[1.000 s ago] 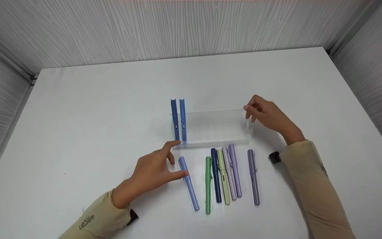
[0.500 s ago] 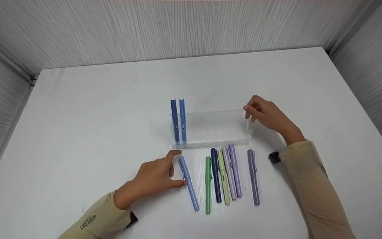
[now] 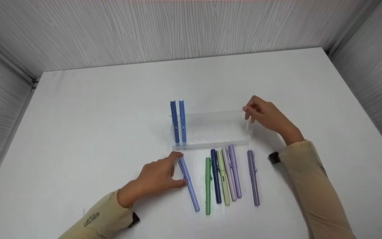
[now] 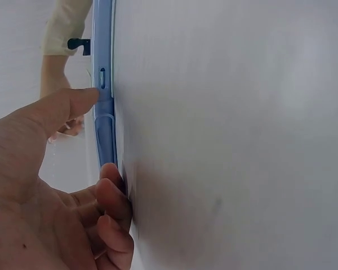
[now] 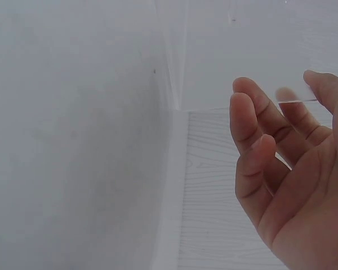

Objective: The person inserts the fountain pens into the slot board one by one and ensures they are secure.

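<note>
My left hand (image 3: 156, 176) is at a light blue pen (image 3: 191, 194) lying on the table, index fingertip by its cap end and thumb at its middle. In the left wrist view the thumb meets the blue pen (image 4: 103, 50) from the side while the other fingers bend near the cap. My right hand (image 3: 265, 114) pinches the top right corner of a clear plastic pen stand (image 3: 217, 127); in the right wrist view a fingertip shows through the clear panel (image 5: 242, 50). A dark blue pen (image 3: 175, 122) and a mid-blue pen (image 3: 182, 122) lean upright at the stand's left end.
In front of the stand lie a green pen (image 3: 208, 186), a navy pen (image 3: 216, 177), a pale green pen (image 3: 224, 182) and two lilac pens, one of them a deeper lilac pen (image 3: 235, 172). A grey-purple pen (image 3: 253, 179) lies apart at right. The white table (image 3: 111, 106) meets panelled walls.
My left hand has drawn back from the stand's front lip to the light blue pen, its index fingertip coming to the cap end. The right hand keeps its hold on the stand.
</note>
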A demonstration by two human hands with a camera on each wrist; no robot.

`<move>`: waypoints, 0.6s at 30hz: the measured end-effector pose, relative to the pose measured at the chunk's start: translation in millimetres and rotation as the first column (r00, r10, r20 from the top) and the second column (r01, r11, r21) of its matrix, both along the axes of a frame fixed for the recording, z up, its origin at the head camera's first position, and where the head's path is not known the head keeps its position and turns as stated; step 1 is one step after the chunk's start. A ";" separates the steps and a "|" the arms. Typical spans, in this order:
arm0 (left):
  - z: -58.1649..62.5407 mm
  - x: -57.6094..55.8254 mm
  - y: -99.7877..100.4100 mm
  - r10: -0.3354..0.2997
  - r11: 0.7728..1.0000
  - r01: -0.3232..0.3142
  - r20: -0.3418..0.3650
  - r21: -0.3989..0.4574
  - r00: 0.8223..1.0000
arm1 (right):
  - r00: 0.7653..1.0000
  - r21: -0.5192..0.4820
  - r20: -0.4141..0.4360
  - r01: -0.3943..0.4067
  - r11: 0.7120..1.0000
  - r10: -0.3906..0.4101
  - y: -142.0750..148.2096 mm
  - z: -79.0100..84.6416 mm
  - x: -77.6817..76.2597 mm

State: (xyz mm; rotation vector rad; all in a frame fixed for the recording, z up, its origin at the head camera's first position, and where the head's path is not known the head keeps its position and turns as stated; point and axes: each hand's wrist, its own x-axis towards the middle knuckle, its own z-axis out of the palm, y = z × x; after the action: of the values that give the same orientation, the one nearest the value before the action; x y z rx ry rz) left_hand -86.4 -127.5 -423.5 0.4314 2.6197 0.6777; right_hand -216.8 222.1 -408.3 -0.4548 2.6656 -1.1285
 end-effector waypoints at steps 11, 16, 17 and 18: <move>-1.3 0.1 0.6 -0.033 0.999 0.032 -0.035 -0.008 0.999 | 1.000 0.010 -0.008 -0.008 1.000 0.008 0.4 -0.5 -0.1; -2.4 0.5 2.2 -0.046 0.999 0.045 -0.062 -0.030 0.997 | 1.000 0.008 -0.007 -0.005 1.000 0.005 0.2 -0.6 -0.1; -2.5 0.8 2.5 -0.047 0.998 0.045 -0.065 -0.034 0.997 | 1.000 0.005 -0.007 -0.005 1.000 0.005 0.2 -0.6 0.0; -3.2 0.9 2.8 -0.047 0.998 0.044 -0.066 -0.039 0.997 | 1.000 0.005 -0.005 -0.005 1.000 0.005 0.1 -0.5 0.2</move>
State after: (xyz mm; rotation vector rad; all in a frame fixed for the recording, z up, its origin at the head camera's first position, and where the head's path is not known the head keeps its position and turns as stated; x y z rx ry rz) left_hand -85.5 -124.7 -426.7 0.5089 2.6720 0.6081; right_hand -216.6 222.2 -408.8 -0.4643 2.6692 -1.1210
